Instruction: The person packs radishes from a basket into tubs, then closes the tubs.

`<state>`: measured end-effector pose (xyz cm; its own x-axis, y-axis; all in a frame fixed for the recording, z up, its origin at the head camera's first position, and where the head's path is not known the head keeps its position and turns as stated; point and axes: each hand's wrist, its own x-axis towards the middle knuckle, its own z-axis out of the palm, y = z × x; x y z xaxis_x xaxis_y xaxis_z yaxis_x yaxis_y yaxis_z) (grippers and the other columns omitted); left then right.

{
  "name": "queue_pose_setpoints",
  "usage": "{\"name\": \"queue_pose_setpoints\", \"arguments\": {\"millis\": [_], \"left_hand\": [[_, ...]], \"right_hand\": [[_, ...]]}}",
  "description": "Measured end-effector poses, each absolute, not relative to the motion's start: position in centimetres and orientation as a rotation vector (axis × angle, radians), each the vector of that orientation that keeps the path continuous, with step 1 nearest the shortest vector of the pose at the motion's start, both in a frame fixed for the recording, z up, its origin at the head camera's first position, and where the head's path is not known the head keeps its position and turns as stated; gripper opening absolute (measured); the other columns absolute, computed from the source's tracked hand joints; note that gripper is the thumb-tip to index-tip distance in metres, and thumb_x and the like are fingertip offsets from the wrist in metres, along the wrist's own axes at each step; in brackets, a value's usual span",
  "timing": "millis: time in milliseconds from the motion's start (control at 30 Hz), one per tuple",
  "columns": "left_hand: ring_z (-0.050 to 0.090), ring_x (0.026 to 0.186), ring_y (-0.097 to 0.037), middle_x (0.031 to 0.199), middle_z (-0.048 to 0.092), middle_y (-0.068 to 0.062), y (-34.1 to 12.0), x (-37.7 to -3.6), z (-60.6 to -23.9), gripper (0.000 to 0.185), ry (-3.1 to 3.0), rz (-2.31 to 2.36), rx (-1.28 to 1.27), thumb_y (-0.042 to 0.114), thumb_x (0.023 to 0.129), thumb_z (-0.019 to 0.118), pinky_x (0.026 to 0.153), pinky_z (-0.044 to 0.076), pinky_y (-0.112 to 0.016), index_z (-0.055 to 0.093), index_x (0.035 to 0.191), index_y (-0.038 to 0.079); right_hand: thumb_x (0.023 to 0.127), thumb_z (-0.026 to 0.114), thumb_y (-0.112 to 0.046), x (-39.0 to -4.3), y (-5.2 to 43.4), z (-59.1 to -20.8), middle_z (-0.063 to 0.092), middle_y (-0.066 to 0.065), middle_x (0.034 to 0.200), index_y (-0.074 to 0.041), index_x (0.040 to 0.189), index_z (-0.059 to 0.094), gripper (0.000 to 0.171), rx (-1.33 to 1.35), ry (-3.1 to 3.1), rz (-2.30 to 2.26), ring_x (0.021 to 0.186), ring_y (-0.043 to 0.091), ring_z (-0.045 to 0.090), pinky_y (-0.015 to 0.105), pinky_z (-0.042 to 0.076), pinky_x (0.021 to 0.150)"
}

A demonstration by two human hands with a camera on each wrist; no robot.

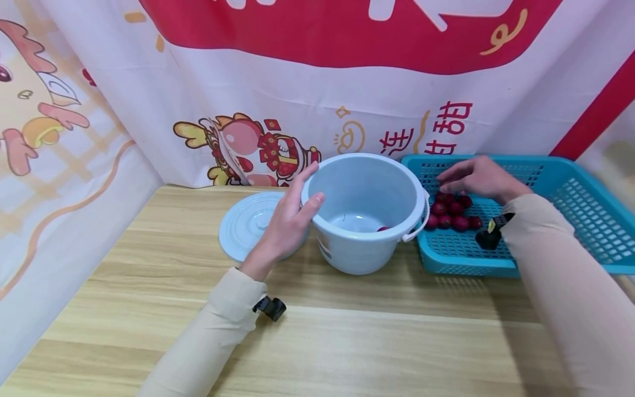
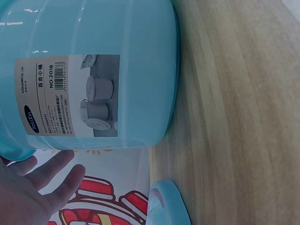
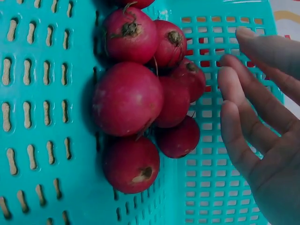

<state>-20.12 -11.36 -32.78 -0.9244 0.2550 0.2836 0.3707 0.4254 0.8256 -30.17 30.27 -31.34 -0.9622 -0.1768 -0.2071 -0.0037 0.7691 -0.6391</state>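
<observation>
A light blue bucket [image 1: 359,251] stands upright on the table. My left hand [image 1: 290,218] grips its left rim, thumb over the edge and fingers along the outside. In the left wrist view the fingers [image 2: 51,166] lie beside the bucket wall, near the printed label [image 2: 68,96]. A small part of a red radish [image 1: 383,228] shows inside the bucket. Several round red radishes [image 3: 129,98] lie together in a turquoise basket [image 1: 466,266]. Just above them hovers my right hand [image 1: 483,176], fingers loosely bent and apart from the radishes, holding nothing.
A light blue lid [image 1: 243,226] lies flat on the wooden table [image 1: 377,347], left of the bucket. The bucket's white handle [image 1: 419,227] hangs on its right side, close to the basket. A printed cloth [image 1: 297,82] hangs behind everything.
</observation>
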Motion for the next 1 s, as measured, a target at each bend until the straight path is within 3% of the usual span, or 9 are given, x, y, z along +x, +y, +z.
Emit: {"name": "queue_pose_setpoints", "arguments": {"millis": [300, 633, 1000], "left_hand": [[0.035, 0.158, -0.024, 0.176, 0.025, 0.009, -11.3, -20.2, -32.8, 0.067, -2.546, -1.517, -0.58, 0.048, 0.106, 0.046, 0.122, 0.043, -0.059, 0.025, 0.168, 0.033], [0.035, 0.159, -0.025, 0.176, 0.026, 0.008, -11.2, -20.2, -32.7, 0.068, -2.549, -1.509, -0.589, 0.05, 0.106, 0.046, 0.123, 0.042, -0.06, 0.025, 0.168, 0.032], [0.035, 0.158, -0.025, 0.176, 0.026, 0.007, -11.4, -20.1, -32.7, 0.067, -2.546, -1.524, -0.573, 0.044, 0.107, 0.047, 0.123, 0.042, -0.06, 0.025, 0.168, 0.03]], "right_hand": [[0.102, 0.072, -0.03, -30.0, 31.0, -31.8, 0.05, 0.028, 0.154, -0.004, 0.147, 0.061, 0.053, -0.036, 2.664, -0.974, 0.134, 0.046, 0.046, 0.065, 0.05, 0.108], [0.1, 0.073, -0.027, -30.1, 31.3, -32.4, 0.051, 0.029, 0.152, -0.005, 0.146, 0.062, 0.052, -0.027, 2.64, -0.957, 0.131, 0.046, 0.046, 0.07, 0.045, 0.109], [0.1, 0.074, -0.026, -30.7, 30.2, -33.1, 0.061, 0.028, 0.145, -0.006, 0.147, 0.062, 0.052, -0.089, 2.643, -0.85, 0.13, 0.047, 0.05, 0.064, 0.052, 0.103]]}}
